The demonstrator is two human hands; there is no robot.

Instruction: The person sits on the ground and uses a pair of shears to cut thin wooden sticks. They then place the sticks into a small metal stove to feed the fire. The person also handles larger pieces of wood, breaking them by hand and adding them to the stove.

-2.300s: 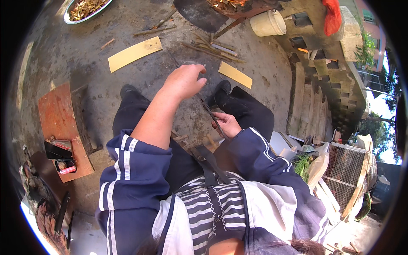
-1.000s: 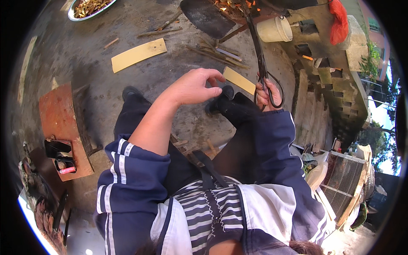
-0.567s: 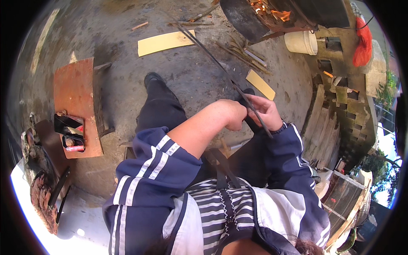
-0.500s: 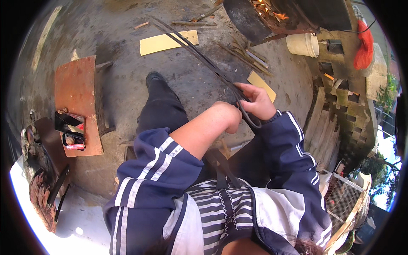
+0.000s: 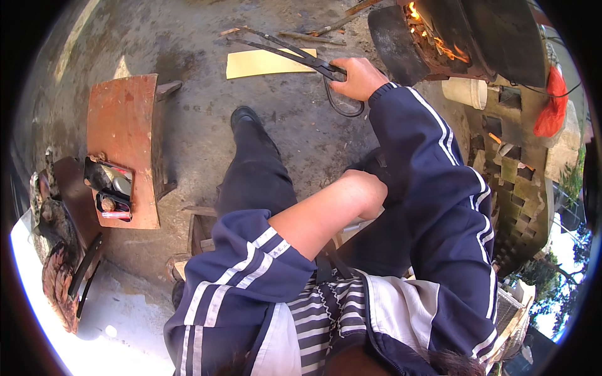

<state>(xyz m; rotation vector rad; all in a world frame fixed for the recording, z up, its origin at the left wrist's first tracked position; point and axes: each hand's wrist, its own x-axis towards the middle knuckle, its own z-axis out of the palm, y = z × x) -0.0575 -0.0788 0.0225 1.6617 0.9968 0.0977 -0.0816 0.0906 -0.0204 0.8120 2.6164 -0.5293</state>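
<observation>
My right hand (image 5: 359,79) is closed on black metal fire tongs (image 5: 290,52) near their pivot, out ahead of me. Their long jaws stand apart and point to the far left, over a pale yellow board (image 5: 263,62) on the floor. One looped handle hangs below my fingers. A small wood stick (image 5: 230,31) shows at the jaw tips; I cannot tell if it touches them. My left hand (image 5: 369,193) is low by my right thigh, its fingers turned down out of sight. Flames (image 5: 446,50) burn among wood in a dark metal stove (image 5: 498,37) at the far right.
To the left stands a reddish-brown wooden bench (image 5: 122,119) with a black tray (image 5: 113,178) of small items. Sticks (image 5: 313,39) lie on the concrete floor beyond the board. A white bucket (image 5: 464,93) and a red bag (image 5: 552,103) are at right, by a holed block wall (image 5: 517,182).
My right hand has moved forward, away from my left hand, carrying the tongs. The tong jaws have spread wider. My left hand has dropped toward my right thigh. The view has shifted.
</observation>
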